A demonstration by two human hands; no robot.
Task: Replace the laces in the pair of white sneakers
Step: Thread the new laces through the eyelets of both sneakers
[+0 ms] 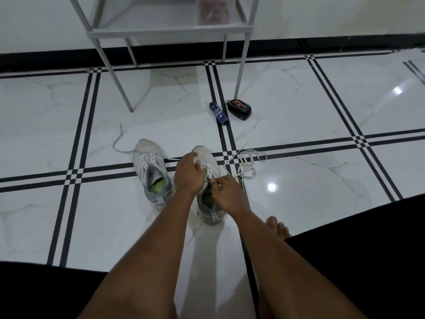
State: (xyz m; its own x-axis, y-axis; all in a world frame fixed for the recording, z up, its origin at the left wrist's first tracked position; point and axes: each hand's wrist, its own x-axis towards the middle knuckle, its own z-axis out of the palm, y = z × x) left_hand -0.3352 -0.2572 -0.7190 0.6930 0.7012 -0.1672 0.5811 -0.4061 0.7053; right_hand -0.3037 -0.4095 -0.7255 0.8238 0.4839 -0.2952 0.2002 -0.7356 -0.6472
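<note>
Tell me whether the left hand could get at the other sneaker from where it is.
Probably yes: the left hand rests on the right-side sneaker, and the other sneaker sits just beside it on open floor.

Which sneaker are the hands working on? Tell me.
The right-hand sneaker, nearer the bare foot. The left hand rests on its front and the right hand pinches its lace. The other sneaker sits untouched to its left.

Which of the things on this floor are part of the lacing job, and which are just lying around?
Part of the job:
right sneaker, under both hands
left sneaker
loose lace beside the right sneaker
left hand
right hand, pinching a lace end

Just lying about:
blue tube
black case
grey rack
</note>
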